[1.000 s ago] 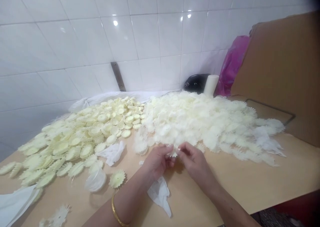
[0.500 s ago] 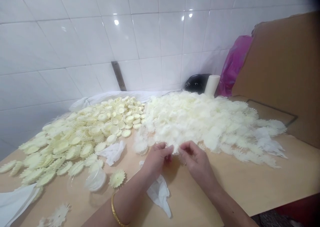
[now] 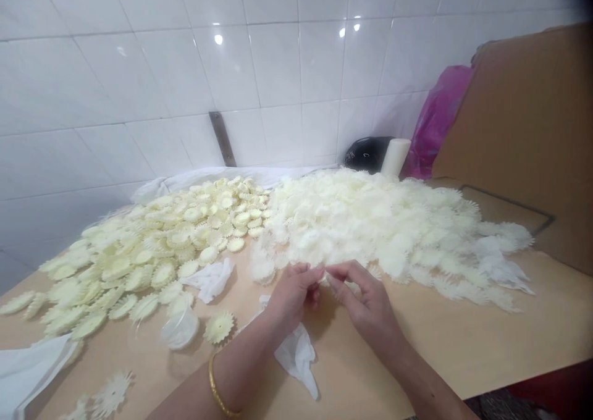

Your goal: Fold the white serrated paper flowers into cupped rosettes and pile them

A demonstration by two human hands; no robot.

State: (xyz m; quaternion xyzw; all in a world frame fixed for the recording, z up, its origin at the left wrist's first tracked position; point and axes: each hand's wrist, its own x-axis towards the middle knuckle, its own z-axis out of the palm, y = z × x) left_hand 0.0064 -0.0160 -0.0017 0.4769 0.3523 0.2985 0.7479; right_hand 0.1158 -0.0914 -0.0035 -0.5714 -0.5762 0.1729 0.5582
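My left hand (image 3: pixel 296 293) and my right hand (image 3: pixel 368 299) meet in front of the white heap, thumbs and fingers pinched together. Between the fingertips is a small whitish petal-edged piece (image 3: pixel 325 279), mostly hidden by the fingers. Just beyond lies a big heap of thin, translucent white petal-edged pieces (image 3: pixel 361 216). To the left spreads a pile of pale yellow discs with notched rims (image 3: pixel 162 244). One separate yellow notched disc (image 3: pixel 219 327) rests by my left forearm. A crumpled white cloth (image 3: pixel 299 358) lies below my hands.
A small clear cup (image 3: pixel 180 330) and a crumpled tissue (image 3: pixel 210 281) sit left of my arm. Loose white toothed pieces (image 3: pixel 112 395) lie near the front edge. At the back right are a white cylinder (image 3: pixel 395 157), a purple bag (image 3: pixel 438 120) and a cardboard box (image 3: pixel 519 136).
My fingertips have drawn closer together, and the whitish piece between them shows less than before. The view has shifted slightly; the piles look the same.
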